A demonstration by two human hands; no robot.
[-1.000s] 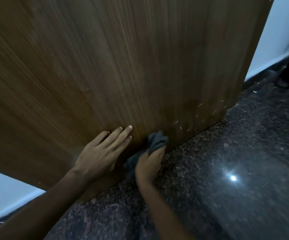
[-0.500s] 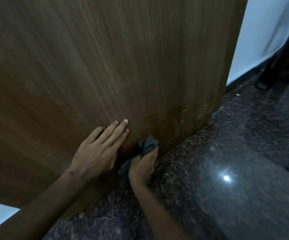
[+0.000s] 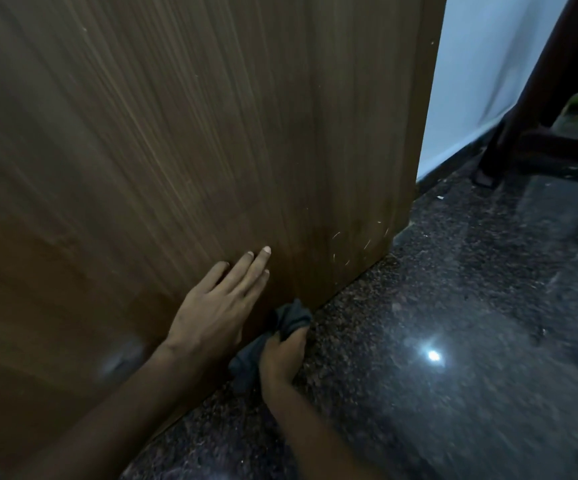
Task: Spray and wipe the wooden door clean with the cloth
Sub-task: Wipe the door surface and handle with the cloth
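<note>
Currently wiping, low on the door (image 3: 211, 133). My left hand (image 3: 216, 308) lies flat on the wood, fingers straight and together, bracing. Just right of it, my right hand (image 3: 280, 356) has its fingers curled round the bunched cloth (image 3: 289, 318), pressed to the door's bottom edge where it meets the floor (image 3: 454, 306). Cloth's long axis runs diagonally, free end trailing down-left, bunched end pointing up-right. Scuff marks (image 3: 350, 244) sit further right, so I'd guess the next stroke goes toward that corner.
</note>
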